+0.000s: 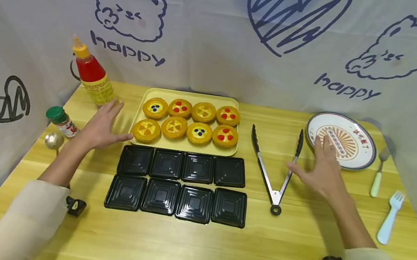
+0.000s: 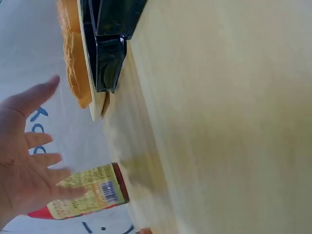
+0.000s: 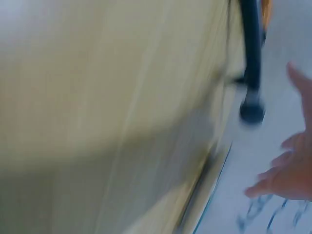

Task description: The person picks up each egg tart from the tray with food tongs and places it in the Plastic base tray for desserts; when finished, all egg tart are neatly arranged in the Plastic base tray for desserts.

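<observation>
Pale sleeves [image 1: 22,219] lie closest, one at 8 o'clock and one at 4 o'clock in the head view, each with a small black fitting [image 1: 75,206] beside the cuff. From them both forearms slant inward and forward, set wide apart.

Between the arms, at 6 o'clock, sit eight black dishes [image 1: 195,203] in two rows of four. Tongs [image 1: 276,197] lie at 4 o'clock, hinge end near, legs spread towards 11 and 1. A pale blue fork [image 1: 388,221] lies between 3 and 4 o'clock, tines away.

At 3 o'clock is the right hand [image 1: 323,173], back upward, fingers stretched forward and loosely spread, grasping nothing. Its thumb points towards 10 and overlaps one leg of the tongs in the head view; the right wrist view shows it apart from them. Its fingertips appear over the patterned plate [image 1: 360,152]; contact cannot be told. A spoon [image 1: 378,176] lies just past the plate's rim.

At 9 o'clock, the left hand [image 1: 102,129] is also released, fingers fanned towards 1 and thumb stuck out towards 3, beside the near left corner of a yellow tray [image 1: 165,143]. Eight tarts [image 1: 174,127] fill that tray in two rows, just beyond the dishes. A green-capped shaker [image 1: 68,127] stands left of the left hand, and a sauce bottle [image 1: 95,75] stands beyond its fingers, at 11 from the hand; touching or not, I cannot tell.

Farthest, across 12 o'clock, hangs a pale cloth [image 1: 212,38] with drawn bears and a heart.
</observation>
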`<state>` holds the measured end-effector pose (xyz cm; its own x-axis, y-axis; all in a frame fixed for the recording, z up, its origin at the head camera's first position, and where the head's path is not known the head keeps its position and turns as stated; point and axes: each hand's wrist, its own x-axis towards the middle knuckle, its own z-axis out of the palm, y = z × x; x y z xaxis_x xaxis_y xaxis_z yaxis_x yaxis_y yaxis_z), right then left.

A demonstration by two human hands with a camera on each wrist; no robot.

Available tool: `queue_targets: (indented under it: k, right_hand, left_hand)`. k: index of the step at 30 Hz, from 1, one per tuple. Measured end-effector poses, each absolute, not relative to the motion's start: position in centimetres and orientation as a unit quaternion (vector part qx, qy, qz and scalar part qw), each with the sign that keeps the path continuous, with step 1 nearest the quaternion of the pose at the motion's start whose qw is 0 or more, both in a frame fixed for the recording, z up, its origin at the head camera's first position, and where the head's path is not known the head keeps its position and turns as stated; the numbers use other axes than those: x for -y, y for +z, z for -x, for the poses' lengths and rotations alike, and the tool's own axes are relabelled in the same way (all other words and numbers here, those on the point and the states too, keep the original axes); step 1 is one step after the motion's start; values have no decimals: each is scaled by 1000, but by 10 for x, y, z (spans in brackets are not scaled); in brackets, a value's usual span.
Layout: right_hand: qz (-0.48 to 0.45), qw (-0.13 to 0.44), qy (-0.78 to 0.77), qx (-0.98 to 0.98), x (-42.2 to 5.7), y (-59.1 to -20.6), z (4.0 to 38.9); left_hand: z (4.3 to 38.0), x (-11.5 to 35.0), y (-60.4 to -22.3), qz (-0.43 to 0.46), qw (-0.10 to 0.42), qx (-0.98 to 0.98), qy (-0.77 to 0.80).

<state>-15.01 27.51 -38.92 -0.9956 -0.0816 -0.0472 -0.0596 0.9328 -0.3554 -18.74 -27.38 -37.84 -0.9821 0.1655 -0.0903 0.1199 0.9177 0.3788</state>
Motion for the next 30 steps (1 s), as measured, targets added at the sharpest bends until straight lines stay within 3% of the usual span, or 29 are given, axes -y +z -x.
queue_targets:
  k: [8, 21, 30]
  right_hand:
    - [-50, 100, -217, -970, -218, -389, 138]
    - [-100, 96, -166, -976, -188, -410, 145]
    - [-57, 67, -229, -969, -200, -395, 144]
  left_hand:
    - [203, 269, -388, -24, 103, -942, 319]
    - [200, 267, -398, -7, 96, -933, 347]
    - [199, 267, -398, 0, 104, -932, 347]
